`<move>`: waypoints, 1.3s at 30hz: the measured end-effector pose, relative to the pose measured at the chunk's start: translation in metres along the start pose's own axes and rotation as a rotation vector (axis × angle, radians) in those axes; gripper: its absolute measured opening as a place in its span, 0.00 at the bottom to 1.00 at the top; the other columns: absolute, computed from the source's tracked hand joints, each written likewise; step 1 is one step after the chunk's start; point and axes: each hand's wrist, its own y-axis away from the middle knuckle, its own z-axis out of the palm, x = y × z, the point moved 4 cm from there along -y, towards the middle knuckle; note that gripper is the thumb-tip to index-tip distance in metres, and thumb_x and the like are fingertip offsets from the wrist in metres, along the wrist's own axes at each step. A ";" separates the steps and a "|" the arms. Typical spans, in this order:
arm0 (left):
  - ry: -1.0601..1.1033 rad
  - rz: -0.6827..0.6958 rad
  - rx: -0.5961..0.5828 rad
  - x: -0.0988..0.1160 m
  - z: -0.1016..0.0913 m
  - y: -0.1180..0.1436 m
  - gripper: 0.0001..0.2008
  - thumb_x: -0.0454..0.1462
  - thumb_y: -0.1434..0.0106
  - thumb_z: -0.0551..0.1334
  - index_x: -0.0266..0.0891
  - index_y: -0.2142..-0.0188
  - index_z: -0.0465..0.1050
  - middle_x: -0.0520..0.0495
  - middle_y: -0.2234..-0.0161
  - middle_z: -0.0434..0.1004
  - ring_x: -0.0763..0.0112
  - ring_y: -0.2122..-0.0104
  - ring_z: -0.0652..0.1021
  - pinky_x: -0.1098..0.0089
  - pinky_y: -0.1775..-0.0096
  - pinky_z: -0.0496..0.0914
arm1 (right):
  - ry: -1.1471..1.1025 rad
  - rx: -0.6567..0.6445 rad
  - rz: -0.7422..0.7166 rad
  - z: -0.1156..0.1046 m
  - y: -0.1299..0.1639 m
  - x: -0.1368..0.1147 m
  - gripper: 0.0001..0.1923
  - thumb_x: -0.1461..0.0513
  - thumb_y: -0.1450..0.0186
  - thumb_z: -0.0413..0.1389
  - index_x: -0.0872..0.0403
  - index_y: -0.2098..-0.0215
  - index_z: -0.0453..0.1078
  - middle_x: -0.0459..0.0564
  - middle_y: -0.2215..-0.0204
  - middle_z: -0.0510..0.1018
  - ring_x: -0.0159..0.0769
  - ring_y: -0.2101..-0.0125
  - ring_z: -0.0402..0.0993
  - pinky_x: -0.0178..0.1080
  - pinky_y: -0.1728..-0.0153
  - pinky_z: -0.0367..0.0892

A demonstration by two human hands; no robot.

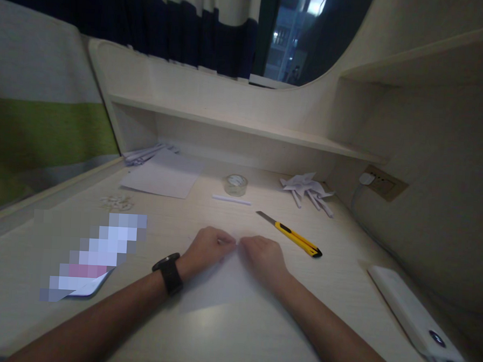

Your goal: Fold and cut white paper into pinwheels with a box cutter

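- A blurred-out patch covers something flat near the left edge of the desk (298, 335); what it is cannot be told.
- A small heap of paper scraps (118, 202) lies further back on the left side, and behind it a loose white sheet (163, 178) rests toward the back left corner, with folded strips (146, 153) at its far end.
- The left hand (208, 248), with a black watch (168, 273) on its wrist, rests near the front middle of the desk, fingers curled and pinching the far edge of a sheet of paper (220, 285).
- That sheet of paper lies flat on the desk under and between both hands, close to the front edge.
- The right hand (264, 256) sits just beside the left, knuckles almost touching, fingers closed on the same far edge of the paper.
- Behind the hands, toward the back middle, lie a thin white stick (231, 200) and a roll of clear tape (236, 184).
- A yellow box cutter (293, 236) lies just right of the right hand, blade out.
- Folded paper shapes (308, 190) sit toward the back right corner.
- A white power bank (412, 314) lies along the right edge.
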 end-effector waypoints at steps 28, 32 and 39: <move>-0.615 0.013 -0.030 -0.022 -0.095 -0.005 0.14 0.43 0.40 0.56 0.37 0.67 0.77 0.41 0.65 0.80 0.63 0.67 0.77 0.70 0.66 0.64 | -0.653 0.122 0.490 0.014 -0.003 0.021 0.07 0.62 0.37 0.53 0.53 0.71 0.72 0.47 0.72 0.76 0.36 0.68 0.70 0.37 0.64 0.63; -0.563 -0.040 -0.059 -0.028 -0.088 -0.013 0.08 0.41 0.48 0.62 0.38 0.75 0.74 0.44 0.71 0.78 0.64 0.70 0.75 0.71 0.67 0.62 | -0.645 0.138 0.470 0.015 -0.004 0.020 0.08 0.62 0.37 0.53 0.52 0.72 0.72 0.47 0.73 0.76 0.36 0.69 0.71 0.37 0.66 0.64; -0.522 -0.097 -0.049 -0.027 -0.088 -0.015 0.03 0.35 0.51 0.61 0.38 0.77 0.73 0.48 0.77 0.76 0.68 0.76 0.72 0.72 0.73 0.60 | -0.683 0.169 0.428 0.018 -0.004 0.019 0.07 0.61 0.37 0.53 0.52 0.71 0.72 0.47 0.72 0.77 0.36 0.69 0.72 0.36 0.68 0.66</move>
